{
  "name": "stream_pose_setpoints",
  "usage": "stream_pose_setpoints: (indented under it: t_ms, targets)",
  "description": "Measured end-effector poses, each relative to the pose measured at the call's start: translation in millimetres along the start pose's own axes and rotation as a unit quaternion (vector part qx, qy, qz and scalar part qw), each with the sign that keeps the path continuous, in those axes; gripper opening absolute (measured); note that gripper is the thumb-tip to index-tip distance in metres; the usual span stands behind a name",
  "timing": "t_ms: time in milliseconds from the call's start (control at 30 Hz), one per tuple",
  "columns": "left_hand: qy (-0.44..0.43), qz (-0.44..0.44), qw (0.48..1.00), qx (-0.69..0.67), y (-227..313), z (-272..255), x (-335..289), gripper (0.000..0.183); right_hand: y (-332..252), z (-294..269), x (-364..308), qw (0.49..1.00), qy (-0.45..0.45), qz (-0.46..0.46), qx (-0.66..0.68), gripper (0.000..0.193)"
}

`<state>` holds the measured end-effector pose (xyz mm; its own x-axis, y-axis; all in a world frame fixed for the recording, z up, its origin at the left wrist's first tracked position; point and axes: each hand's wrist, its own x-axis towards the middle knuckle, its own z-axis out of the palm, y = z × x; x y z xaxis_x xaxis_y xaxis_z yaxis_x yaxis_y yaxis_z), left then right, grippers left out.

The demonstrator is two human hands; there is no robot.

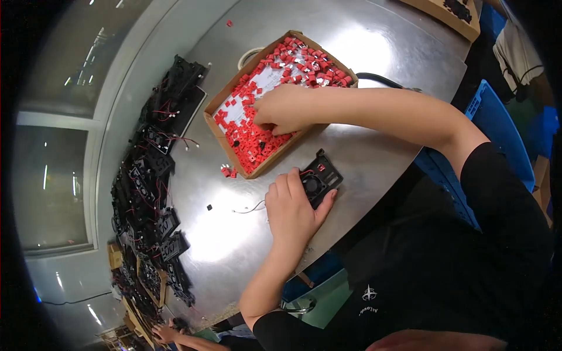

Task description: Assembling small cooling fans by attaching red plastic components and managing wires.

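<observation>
My left hand (290,205) is closed around a black plastic housing with a small fan (312,185) in it, resting on the metal table. Its thumb lies along the near edge, the fingers along the far left side. A red part (321,168) sits in the housing, and a thin cable with a pale plug (249,209) trails off to the left. My right hand (278,109) reaches into a shallow cardboard box (274,165) of small red plastic parts (249,140). Its fingers are bent down among the parts; whether something is between the fingertips is hidden.
Many black fan housings with wires (155,169) are piled along the table's left side. Loose red parts (228,171) and a small black piece (209,207) lie nearby. A blue crate (497,128) stands at right. Another person's hand (167,333) shows at the lower left.
</observation>
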<state>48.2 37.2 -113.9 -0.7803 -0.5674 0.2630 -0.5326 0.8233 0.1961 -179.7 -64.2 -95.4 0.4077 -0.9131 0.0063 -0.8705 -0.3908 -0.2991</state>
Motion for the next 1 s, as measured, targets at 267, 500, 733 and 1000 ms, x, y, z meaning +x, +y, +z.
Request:
stream_pose_setpoints:
  t_ms: [267,500,733,1000]
  targets:
    - [0.008,0.002,1.0,0.005,-5,-1,0,0.078,3,11,-3,0.997,0.058,-0.021,0.045,0.013]
    - [0.0,-0.005,1.0,0.0,-3,-2,4,0.078,2,25,-3,0.993,0.086,-0.028,0.077,0.018]
    - [0.023,-0.056,0.997,0.044,-20,-4,-3,0.08,0,15,-67,0.943,0.215,-0.121,0.222,0.015]
    - [0.023,-0.095,0.993,0.061,-33,-1,0,0.081,-4,23,-95,0.965,0.088,-0.145,0.198,0.015]
